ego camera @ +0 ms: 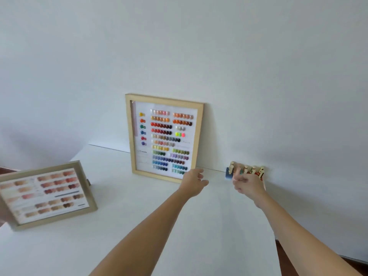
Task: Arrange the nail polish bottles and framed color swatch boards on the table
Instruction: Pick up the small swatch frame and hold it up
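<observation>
A tall wooden-framed swatch board (164,137) with rows of many colours leans upright against the white wall at the back of the table. My left hand (192,183) is just off its lower right corner, fingers apart, holding nothing. A row of several nail polish bottles (246,171) with gold caps stands by the wall to the right. My right hand (248,186) reaches in front of them, fingers loosely curled near the bottles; whether it grips one is unclear. A second framed board (46,194) with nude and pink swatches stands tilted at the left.
The white table (151,216) runs along the white wall. Its right edge (277,253) drops to a dark wooden floor. Something reddish-brown shows at the far left edge behind the second board.
</observation>
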{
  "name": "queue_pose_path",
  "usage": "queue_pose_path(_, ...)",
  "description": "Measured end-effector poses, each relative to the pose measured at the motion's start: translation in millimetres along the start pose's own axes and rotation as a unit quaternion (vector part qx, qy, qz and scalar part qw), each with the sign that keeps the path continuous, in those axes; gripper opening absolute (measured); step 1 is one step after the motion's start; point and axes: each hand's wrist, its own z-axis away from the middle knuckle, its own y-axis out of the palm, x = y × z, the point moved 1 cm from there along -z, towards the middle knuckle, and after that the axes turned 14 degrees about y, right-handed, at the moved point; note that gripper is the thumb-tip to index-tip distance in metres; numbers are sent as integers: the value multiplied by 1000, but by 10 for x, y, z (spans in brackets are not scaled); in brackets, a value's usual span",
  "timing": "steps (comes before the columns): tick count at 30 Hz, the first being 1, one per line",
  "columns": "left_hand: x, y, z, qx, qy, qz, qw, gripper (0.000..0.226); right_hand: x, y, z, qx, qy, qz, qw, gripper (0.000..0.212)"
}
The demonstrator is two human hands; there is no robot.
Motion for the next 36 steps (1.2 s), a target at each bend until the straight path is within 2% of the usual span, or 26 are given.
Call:
queue_pose_path(3,119,-465,291,-29,4,-3,1000,52,232,364,285,37,-31,7,999,7)
queue_pose_path(8,464,-1286,911,-82,-6,8,997,53,595,1113,805,51,-59,30,997,12)
queue_pose_path(17,1461,-2766,2298,-197,-44,-1,979,41,990,2736,1823,98,-100,64,988,16)
queue_pose_path(20,1788,-3178,2697,-259,-65,-16,964,18,1056,3207,2072,113,-108,68,985,17)
queue_pose_path(24,2214,-3585,3027,-364,-108,-6,925,35,1138,3662,2217,122,-117,75,983,9)
queue_pose_path(26,2410,-3720,3131,-396,-125,1,910,31,1174,3850,2206,123,-119,87,981,8)
queue_pose_path(29,2666,-3864,3205,-415,-146,0,898,8,1223,4113,2128,112,-120,102,981,20)
queue_pose_path(33,2942,-3990,3169,-411,-158,-17,898,35,1276,4431,2018,89,-139,103,981,38)
queue_pose_path(36,3100,-4091,3007,-398,-160,-29,903,41,1323,4622,1897,70,-166,97,979,52)
